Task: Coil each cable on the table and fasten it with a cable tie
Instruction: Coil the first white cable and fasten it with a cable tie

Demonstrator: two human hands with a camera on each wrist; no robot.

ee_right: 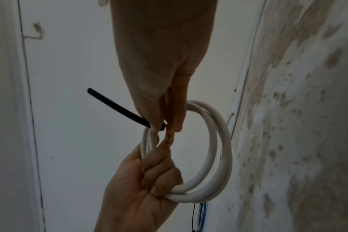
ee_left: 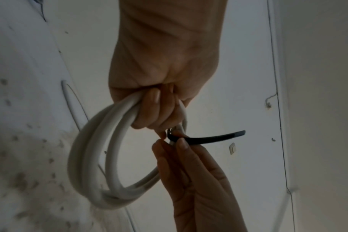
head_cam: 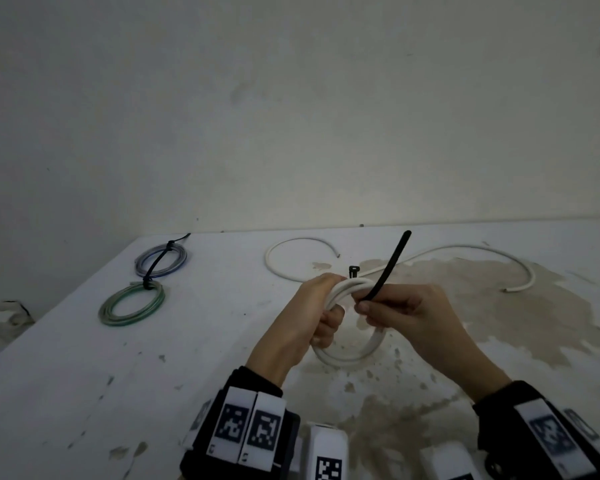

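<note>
Stained white table [head_cam: 84, 375] against a bare wall carries, at far left, two coiled cables: a blue-grey coil [head_cam: 160, 259] behind and a green coil [head_cam: 131, 304] in front, a black tie [head_cam: 157, 263] running across the blue-grey one down to the green one's rim. Near the middle, above the table, the left hand [head_cam: 312, 308] has its fingers curled round a white coil [ee_left: 101, 158] of several turns, gripping the bundle at its top. Just right of it, the right hand [head_cam: 400, 311] pinches a black cable tie [head_cam: 388, 268] between thumb and fingertips [ee_right: 155, 127] right against the coil, the tie's free end slanting up and away. A small black tie head [head_cam: 354, 271] shows just behind the coil. Behind the hands, loose white cable [head_cam: 465, 252] lies across the table, looping at left and curving out to a cut end at far right.
</note>
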